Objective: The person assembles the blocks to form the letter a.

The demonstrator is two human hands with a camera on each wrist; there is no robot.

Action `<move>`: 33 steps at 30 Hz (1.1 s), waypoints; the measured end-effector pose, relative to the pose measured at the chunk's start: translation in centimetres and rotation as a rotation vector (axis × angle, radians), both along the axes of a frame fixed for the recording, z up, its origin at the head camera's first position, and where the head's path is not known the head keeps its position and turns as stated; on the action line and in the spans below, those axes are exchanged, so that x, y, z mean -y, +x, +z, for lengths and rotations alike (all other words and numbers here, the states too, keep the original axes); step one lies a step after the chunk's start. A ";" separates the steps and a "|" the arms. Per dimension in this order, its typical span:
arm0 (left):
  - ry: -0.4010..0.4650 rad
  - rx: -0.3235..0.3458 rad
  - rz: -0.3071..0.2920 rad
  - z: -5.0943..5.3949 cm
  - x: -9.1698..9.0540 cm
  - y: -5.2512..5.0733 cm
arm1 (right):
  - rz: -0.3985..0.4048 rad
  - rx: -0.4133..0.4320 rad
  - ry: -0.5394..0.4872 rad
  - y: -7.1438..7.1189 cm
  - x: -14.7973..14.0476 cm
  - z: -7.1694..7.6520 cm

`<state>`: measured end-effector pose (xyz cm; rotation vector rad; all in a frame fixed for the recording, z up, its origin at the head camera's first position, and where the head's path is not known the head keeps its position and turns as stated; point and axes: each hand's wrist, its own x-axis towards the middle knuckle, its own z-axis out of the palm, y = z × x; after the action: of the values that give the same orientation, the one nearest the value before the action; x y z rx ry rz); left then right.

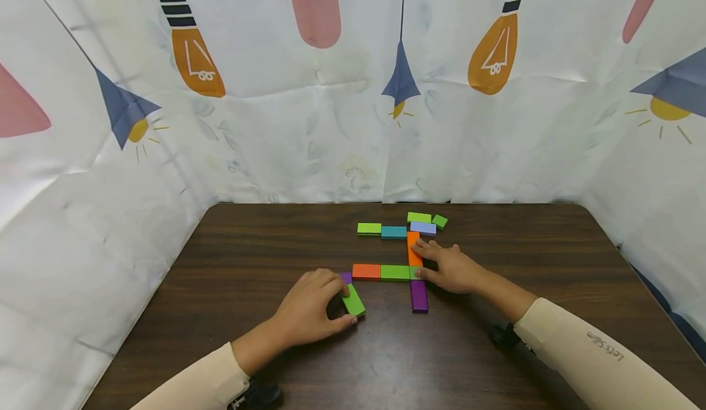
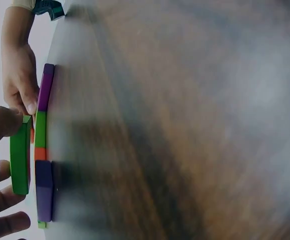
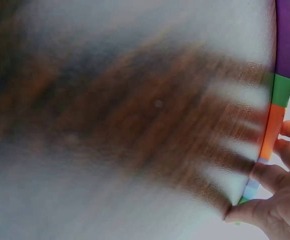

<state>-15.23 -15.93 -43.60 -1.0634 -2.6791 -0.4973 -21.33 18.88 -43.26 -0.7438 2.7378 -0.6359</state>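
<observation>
Well, low in the middle of the head view, the left hand (image 1: 306, 306) pinched a bright green rectangular block (image 1: 355, 303) in its grip, near a purple block (image 1: 346, 277). Right of the middle, the right hand (image 1: 452, 268) had its fingers spread and touched an orange rectangular block (image 1: 412, 254) on the brown wooden desk (image 1: 248, 257).

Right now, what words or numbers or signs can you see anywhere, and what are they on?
"Let'sSlim", as far as I can make out: on the right sleeve.
White marks on the black strap at the left wrist: too small to read.
Blocks: no writing that I can see.
Cloth: pictures, no readable words.
</observation>
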 end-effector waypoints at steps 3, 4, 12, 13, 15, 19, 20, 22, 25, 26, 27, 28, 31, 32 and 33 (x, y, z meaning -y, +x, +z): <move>0.010 -0.013 -0.015 -0.2 -0.1 0.3 | 0.000 -0.003 -0.002 0.0 -0.1 -0.1; 0.013 -0.016 -0.018 -0.2 -0.1 0.5 | 0.000 -0.003 -0.002 0.0 -0.1 -0.1; 0.021 -0.013 -0.032 -0.5 -0.3 1.5 | -0.001 -0.003 -0.001 0.0 -0.1 -0.1; 0.020 -0.009 -0.032 -0.5 -0.3 1.6 | -0.001 -0.003 -0.001 0.0 -0.1 -0.1; 0.016 0.003 -0.031 -0.4 -0.3 1.8 | 0.001 -0.002 -0.002 -0.1 -0.1 -0.1; 0.005 0.006 -0.031 -0.4 -0.3 2.1 | 0.006 -0.002 -0.007 0.0 0.0 0.0; 0.002 0.005 -0.032 -0.4 -0.3 2.2 | 0.006 -0.002 -0.009 0.0 0.0 0.0; -0.009 0.002 -0.035 -0.4 -0.3 2.4 | 0.004 -0.001 -0.008 0.0 0.0 0.0; -0.039 0.002 -0.045 -0.4 -0.2 2.6 | 0.002 0.000 -0.006 0.0 0.0 0.0; -0.050 0.001 -0.048 -0.4 -0.2 2.6 | 0.002 0.001 -0.006 0.0 0.0 0.0; -0.061 0.001 -0.050 -0.4 -0.2 2.7 | 0.001 0.001 -0.006 0.0 0.0 0.0; -0.071 -0.001 -0.052 -0.4 -0.2 2.7 | 0.001 0.001 -0.008 0.0 0.0 0.0; -0.092 -0.010 -0.053 -0.5 -0.1 2.8 | 0.004 -0.004 -0.009 -0.1 0.0 0.0; -0.094 -0.011 -0.053 -0.5 -0.1 2.8 | 0.004 -0.005 -0.008 -0.1 0.0 0.0; -0.095 -0.011 -0.051 -0.5 -0.1 2.8 | 0.004 -0.006 -0.008 -0.1 0.0 0.0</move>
<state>-12.45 -15.84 -44.10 -1.1593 -2.6954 -0.3751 -21.40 18.91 -43.27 -0.7538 2.7403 -0.6450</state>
